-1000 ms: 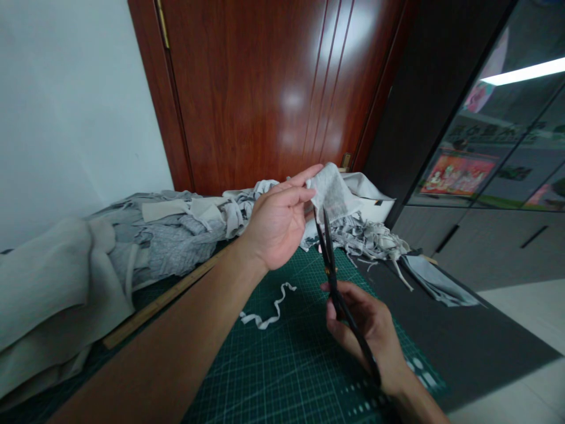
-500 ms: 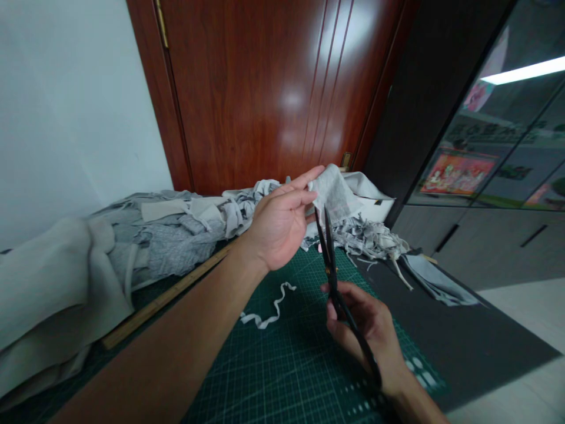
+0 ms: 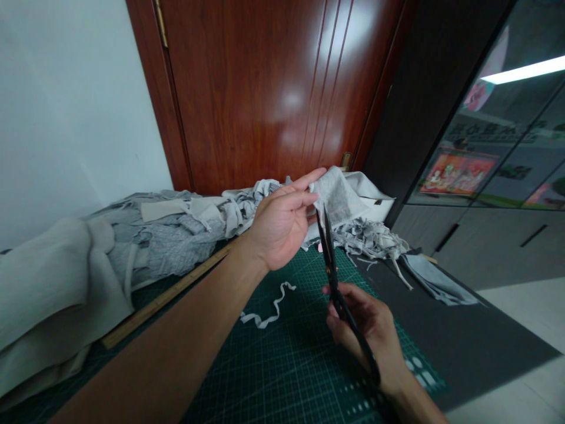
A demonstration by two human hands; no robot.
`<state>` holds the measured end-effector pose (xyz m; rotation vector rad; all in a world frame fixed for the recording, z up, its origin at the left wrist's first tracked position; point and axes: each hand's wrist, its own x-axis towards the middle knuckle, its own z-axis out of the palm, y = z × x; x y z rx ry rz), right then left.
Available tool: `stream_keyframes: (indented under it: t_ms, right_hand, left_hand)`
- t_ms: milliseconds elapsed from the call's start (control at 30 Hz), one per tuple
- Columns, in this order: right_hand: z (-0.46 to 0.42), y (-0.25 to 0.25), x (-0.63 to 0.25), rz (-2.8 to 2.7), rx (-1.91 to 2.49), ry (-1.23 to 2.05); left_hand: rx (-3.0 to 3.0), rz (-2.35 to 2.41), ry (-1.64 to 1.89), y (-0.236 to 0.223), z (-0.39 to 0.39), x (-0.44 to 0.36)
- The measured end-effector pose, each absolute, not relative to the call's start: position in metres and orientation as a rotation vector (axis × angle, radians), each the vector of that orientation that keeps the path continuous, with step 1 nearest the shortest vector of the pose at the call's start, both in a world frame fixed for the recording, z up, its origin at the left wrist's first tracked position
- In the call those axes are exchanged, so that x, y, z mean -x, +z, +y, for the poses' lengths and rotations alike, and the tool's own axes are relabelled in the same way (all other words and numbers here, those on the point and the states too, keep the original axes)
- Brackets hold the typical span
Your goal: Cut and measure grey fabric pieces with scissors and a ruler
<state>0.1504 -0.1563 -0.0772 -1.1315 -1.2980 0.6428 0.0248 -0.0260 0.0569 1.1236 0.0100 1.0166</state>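
My left hand [image 3: 285, 221] pinches the left edge of a light grey piece of fabric [image 3: 339, 191], raised above the far end of the mat. Wrapped around the handles of black scissors [image 3: 332, 274] is my right hand [image 3: 366, 321]. The scissors point away from me with their blades slightly apart, the tips at the lower left edge of the fabric. Whether cloth lies between the blades is hard to make out. Below the hands, a thin curly white fabric strip [image 3: 276, 306] lies on the green cutting mat [image 3: 251, 371].
Heaped grey cloth [image 3: 185, 235] runs along the back and left, beside a wooden ruler [image 3: 163, 300]. Tangled scraps [image 3: 371, 238] lie behind the scissors at the right. Folded grey fabric [image 3: 436, 280] rests on the dark tabletop [image 3: 477, 341]. A brown door [image 3: 265, 88] stands behind.
The held fabric has shifted very slightly to the right and down, with my left fingertips moving along with it. The scissors stay nearly in place, blades still parted.
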Motion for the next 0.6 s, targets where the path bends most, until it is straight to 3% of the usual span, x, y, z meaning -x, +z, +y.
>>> stream_keyframes:
  t_ms: [600]
  right_hand:
    - [-0.1567,-0.0805,-0.1525,-1.274,1.143,0.67]
  left_hand:
    - [-1.134,-0.004,0.996,0.0546,-0.0239,-0.0241]
